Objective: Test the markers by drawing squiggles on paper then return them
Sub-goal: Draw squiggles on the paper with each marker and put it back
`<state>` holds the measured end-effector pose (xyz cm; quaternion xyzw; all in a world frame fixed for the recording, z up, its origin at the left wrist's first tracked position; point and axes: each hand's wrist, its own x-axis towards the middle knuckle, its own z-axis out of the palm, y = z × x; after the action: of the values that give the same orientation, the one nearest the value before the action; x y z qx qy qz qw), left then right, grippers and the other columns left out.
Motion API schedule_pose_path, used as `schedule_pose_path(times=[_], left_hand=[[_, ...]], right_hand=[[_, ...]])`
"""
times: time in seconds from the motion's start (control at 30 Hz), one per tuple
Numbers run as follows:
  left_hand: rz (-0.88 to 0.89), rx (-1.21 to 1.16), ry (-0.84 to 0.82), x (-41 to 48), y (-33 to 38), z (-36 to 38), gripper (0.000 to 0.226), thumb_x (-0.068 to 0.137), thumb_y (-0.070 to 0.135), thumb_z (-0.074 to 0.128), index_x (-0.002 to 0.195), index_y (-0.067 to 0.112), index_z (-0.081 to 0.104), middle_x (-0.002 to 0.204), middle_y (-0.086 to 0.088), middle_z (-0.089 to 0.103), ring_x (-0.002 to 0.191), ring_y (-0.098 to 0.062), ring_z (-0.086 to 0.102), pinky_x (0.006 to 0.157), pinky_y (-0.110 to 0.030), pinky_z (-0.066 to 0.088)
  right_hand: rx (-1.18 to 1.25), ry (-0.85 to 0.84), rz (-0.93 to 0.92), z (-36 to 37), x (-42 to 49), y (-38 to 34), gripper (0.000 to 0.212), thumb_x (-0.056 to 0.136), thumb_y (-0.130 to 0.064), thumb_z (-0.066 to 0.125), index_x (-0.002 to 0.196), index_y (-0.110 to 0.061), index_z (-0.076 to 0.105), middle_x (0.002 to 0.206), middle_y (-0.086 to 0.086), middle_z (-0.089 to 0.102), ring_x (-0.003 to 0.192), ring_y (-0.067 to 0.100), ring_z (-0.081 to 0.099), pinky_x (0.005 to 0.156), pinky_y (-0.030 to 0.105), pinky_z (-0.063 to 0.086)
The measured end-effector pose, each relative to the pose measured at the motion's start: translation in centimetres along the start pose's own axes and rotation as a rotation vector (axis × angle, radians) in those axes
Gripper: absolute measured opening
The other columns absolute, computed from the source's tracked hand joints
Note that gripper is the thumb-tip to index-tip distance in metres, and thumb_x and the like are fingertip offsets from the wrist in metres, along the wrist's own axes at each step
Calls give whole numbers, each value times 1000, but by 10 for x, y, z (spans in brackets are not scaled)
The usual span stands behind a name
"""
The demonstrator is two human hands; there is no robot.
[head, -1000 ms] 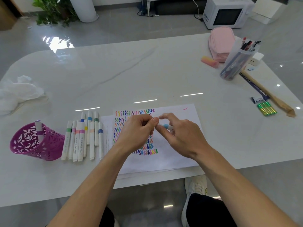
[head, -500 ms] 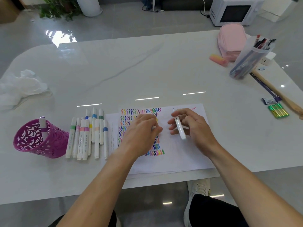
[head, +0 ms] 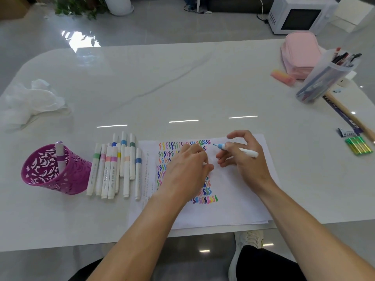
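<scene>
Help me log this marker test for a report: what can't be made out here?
Head view only.
- Middle rows of squiggles on the paper: covered by the left hand.
- Whether the left hand holds a cap: its curled fingers hide that.
- Lower part of the standing marker: behind the wall of the purple cup.
- Print on the loose markers: too small to read.
- Middle of the blue marker: gripped inside the right hand.

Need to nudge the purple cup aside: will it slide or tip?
Probably light: the purple cup is cut-out lattice holding one marker. Its base looks narrower than its rim, so a high push may tip it. On the glossy table, a low push likely slides it.
</scene>
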<state>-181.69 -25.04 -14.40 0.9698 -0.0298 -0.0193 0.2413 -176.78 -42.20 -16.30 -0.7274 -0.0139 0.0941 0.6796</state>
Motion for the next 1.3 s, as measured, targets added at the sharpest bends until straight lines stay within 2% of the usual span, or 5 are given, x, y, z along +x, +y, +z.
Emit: schedule_pose_path(times=[0.17,0.33,0.7,0.83,1.3], left_hand=[[9,-12,-4,0,-2,-1,24,99,37,59,103,19,73,131,13,58,124,-10,42,95,-22,35],[25,-17,-29,-1,-2,-2,24,99,39,58,102,21,73,144,16,54,132,-7,37,99,-19,30],[29,-37,-80,-1,-2,-7,19,99,38,59,104,24,71,146,16,52,134,-6,34,97,-17,27],[24,-34,-83,-1,-1,-7,17,99,37,59,104,24,70,145,17,53,134,-6,33,89,-12,22],[21,-32,-97,1,-1,-6,19,100,35,58,107,23,71,147,15,51,135,-8,32,92,-14,21]], right_hand=[[21,63,3,5,6,3,17,84,-18,68,92,-7,59,78,15,76,67,29,73,61,35,61],[-42,101,-26,7,6,7,17,88,-18,73,89,-9,59,77,12,76,69,30,76,62,37,63],[-113,117,-7,10,8,9,19,96,-18,75,91,-11,57,77,9,78,70,28,77,65,40,64],[-116,115,-9,11,9,10,19,96,-19,75,91,-12,58,79,9,78,72,27,77,68,41,65],[-142,100,3,11,11,9,21,94,-19,77,86,-14,59,76,7,77,68,25,76,61,32,61]])
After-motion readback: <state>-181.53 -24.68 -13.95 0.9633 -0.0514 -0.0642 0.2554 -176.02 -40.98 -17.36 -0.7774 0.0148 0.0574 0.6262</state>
